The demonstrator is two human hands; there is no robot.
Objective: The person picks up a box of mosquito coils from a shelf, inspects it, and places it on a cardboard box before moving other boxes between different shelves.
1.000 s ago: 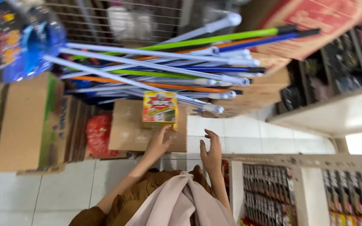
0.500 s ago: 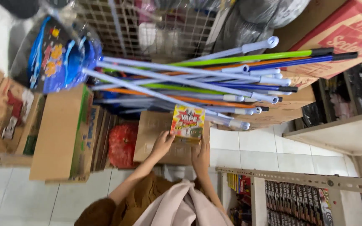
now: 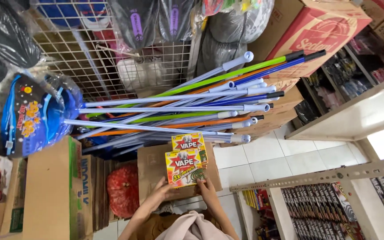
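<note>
Both of my hands rise from the bottom middle of the view. They hold a small flat yellow and red box [image 3: 184,168] from below. My left hand [image 3: 160,194] grips its lower left corner and my right hand [image 3: 208,191] its lower right corner. A second box of the same kind [image 3: 189,142] shows just above and behind the first, and whether my hands touch it is unclear. The boxes are in front of a brown cardboard carton [image 3: 150,162]. A beige sleeve or cloth [image 3: 192,226] lies over my arms.
A bundle of long blue, green and orange handles [image 3: 178,111] juts across just above the boxes. Behind it stands a wire grid [image 3: 112,53] hung with bagged goods. Cardboard cartons [image 3: 50,191] and a red mesh bag [image 3: 123,189] are at left, a metal shelf of packets [image 3: 316,209] at right.
My right hand, which hung open beside the box, has closed on it. Both hands and the box now sit lower against the brown carton, and a second box shows above.
</note>
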